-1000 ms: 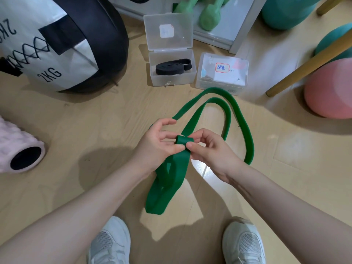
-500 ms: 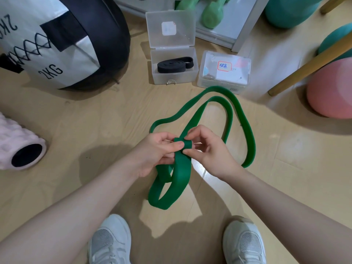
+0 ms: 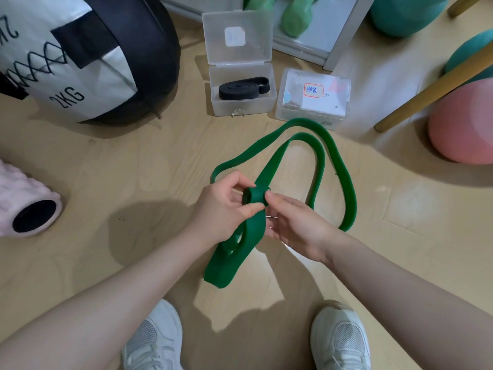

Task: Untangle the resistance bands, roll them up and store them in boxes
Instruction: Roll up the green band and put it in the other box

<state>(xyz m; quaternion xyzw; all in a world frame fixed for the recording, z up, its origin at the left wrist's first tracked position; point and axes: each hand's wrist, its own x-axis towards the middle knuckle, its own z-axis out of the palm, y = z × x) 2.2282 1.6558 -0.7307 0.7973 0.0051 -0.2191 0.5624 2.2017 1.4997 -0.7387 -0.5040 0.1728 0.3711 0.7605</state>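
A long green resistance band [image 3: 334, 166] lies in loops on the wooden floor, and one end is wound into a small roll held above the floor. My left hand [image 3: 222, 209] pinches that roll from the left with thumb and fingers. My right hand [image 3: 292, 225] pinches it from the right. A clear plastic box [image 3: 241, 108] stands open behind, with a rolled black band [image 3: 242, 89] inside. Beside it sits a shut clear box [image 3: 313, 98] with a red-edged label.
A black and white 2KG ball [image 3: 80, 54] fills the top left. A pink foam roller [image 3: 25, 206] lies at the left edge. Green dumbbells [image 3: 296, 17], teal and pink balls [image 3: 464, 121] and a wooden leg [image 3: 432, 89] stand behind and right. My white shoes [image 3: 154, 340] are below.
The roll between my fingers has grown by a turn or so. The loop hanging below it has drawn up and the band's far loops have shifted slightly on the floor.
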